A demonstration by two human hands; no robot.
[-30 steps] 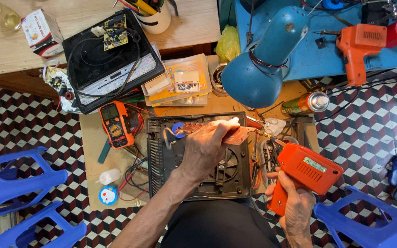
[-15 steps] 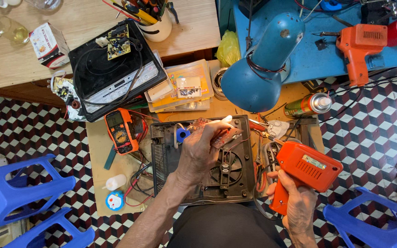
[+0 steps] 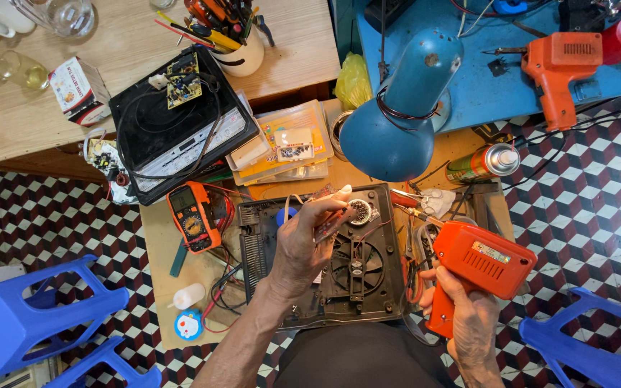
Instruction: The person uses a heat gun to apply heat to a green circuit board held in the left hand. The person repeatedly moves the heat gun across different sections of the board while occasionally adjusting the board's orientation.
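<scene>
Two bare hands are working over an opened black appliance base (image 3: 325,287) that is lying on a low wooden bench (image 3: 163,287) between the person's knees. The left hand (image 3: 303,244) is resting on the base, its fingers (image 3: 332,205) pinching a thin strip-like part near a round coil component (image 3: 359,212); what exactly the strip is cannot be told. The right hand (image 3: 468,323) is closing firmly around the grip of an orange soldering gun (image 3: 479,262), which is pointing its thin tip toward the coil, just beside the base's right edge. A round fan (image 3: 357,269) is sitting in the middle of the base. An orange multimeter (image 3: 192,215) is lying just left of the base, with a small white bottle (image 3: 188,296) near the bench's front. A blue desk lamp (image 3: 397,122) is hanging over the far side, and a spray can (image 3: 483,164) is lying to its right. Blue plastic stools (image 3: 30,323) are standing on the chequered floor (image 3: 598,201).
</scene>
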